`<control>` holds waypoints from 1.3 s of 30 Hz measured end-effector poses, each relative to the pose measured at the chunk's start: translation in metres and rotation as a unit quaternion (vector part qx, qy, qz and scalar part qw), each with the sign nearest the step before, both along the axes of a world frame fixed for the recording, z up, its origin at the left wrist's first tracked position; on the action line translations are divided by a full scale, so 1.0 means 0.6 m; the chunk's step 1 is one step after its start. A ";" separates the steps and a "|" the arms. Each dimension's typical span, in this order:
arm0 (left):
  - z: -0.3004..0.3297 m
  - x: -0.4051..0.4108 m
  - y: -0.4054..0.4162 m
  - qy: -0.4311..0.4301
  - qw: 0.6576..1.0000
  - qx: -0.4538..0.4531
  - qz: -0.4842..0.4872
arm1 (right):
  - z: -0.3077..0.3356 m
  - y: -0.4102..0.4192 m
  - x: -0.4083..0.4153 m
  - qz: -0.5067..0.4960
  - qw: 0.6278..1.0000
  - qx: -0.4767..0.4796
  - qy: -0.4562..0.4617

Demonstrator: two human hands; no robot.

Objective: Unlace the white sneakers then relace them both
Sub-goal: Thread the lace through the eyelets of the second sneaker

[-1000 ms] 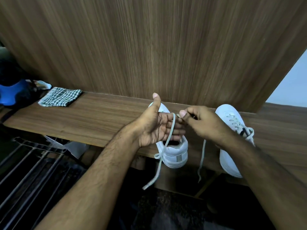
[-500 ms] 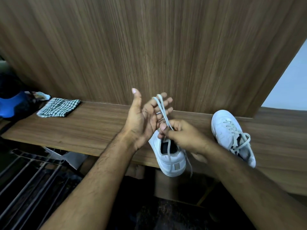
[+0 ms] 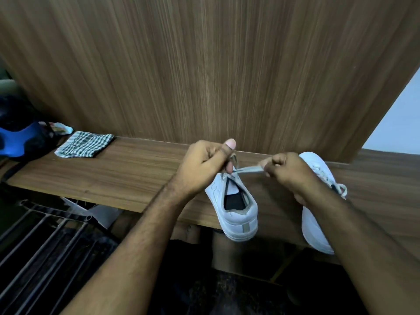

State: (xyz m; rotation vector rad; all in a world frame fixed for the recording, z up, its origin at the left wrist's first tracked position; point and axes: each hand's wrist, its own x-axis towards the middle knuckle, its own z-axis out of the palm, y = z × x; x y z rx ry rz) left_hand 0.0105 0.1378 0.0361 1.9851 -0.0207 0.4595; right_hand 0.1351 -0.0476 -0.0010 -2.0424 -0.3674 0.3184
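Note:
Two white sneakers stand on a wooden shelf (image 3: 127, 178), heels toward me and overhanging its front edge. Above the tongue of the left sneaker (image 3: 236, 208), my left hand (image 3: 204, 167) grips one part of its white lace (image 3: 247, 170), fingers curled and thumb up. My right hand (image 3: 288, 171) pinches the same lace and holds it taut to the right between the two hands. The right sneaker (image 3: 318, 169) is laced with a tied bow; my right forearm covers its middle.
A wood-grain panel (image 3: 216, 71) rises directly behind the shelf. A folded checked cloth (image 3: 85, 144) lies at the shelf's left, beside a blue and black object (image 3: 20, 137). A metal rack (image 3: 45, 242) stands lower left, below the shelf. The floor beneath is dark.
My left hand went from flat and open with the lace draped over it to curled round the lace. My right hand moved right, drawing the lace taut above the left sneaker.

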 end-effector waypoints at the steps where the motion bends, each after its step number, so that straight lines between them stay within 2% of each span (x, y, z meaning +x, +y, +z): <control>1: 0.000 -0.001 -0.001 -0.001 0.999 0.034 -0.008 | 0.002 0.012 0.004 -0.030 0.997 0.064 0.017; 3: 0.000 -0.001 -0.001 -0.013 0.993 0.113 -0.020 | 0.015 0.041 0.007 -0.070 0.978 0.182 0.078; 6: -0.004 0.005 0.005 -0.056 0.961 0.270 -0.023 | 0.026 0.082 -0.006 -0.056 0.915 0.347 0.199; 9: -0.016 0.013 0.013 -0.058 0.947 0.317 0.002 | 0.040 0.105 -0.044 0.060 0.884 0.384 0.260; 12: -0.021 0.011 0.024 -0.055 0.945 0.313 0.077 | 0.046 0.108 -0.067 0.197 0.891 0.323 0.251; 15: -0.027 0.016 0.048 -0.028 0.948 0.280 0.149 | 0.042 0.087 -0.062 0.255 0.905 0.249 0.233; 17: -0.032 0.021 0.062 -0.017 0.965 0.222 0.142 | 0.037 0.074 -0.057 0.269 0.931 0.193 0.155; 19: -0.034 0.024 0.065 -0.012 0.985 0.140 0.101 | 0.032 0.066 -0.052 0.269 0.954 0.131 0.031; 21: -0.032 0.022 0.063 0.002 0.994 0.083 0.077 | 0.027 0.058 -0.045 0.267 0.958 0.051 -0.087; 25: -0.042 0.022 0.064 0.044 0.997 0.001 0.064 | 0.030 0.043 -0.039 0.199 0.946 -0.120 -0.225; 28: -0.047 0.019 0.054 0.117 0.993 0.006 0.016 | 0.040 0.039 -0.053 0.198 0.948 -0.122 -0.216; 30: -0.046 0.014 0.044 0.170 0.985 0.022 -0.019 | 0.042 0.035 -0.063 0.237 0.939 -0.159 -0.193; 33: -0.044 0.008 0.035 0.244 0.968 0.029 -0.053 | 0.029 0.034 -0.073 0.315 0.894 -0.270 -0.168; 35: -0.046 0.006 0.030 0.289 0.953 0.037 -0.079 | 0.022 0.042 -0.081 0.311 0.872 -0.338 -0.170; 39: -0.046 0.001 0.020 0.338 0.937 0.032 -0.087 | 0.034 0.068 -0.099 0.307 0.844 -0.405 -0.172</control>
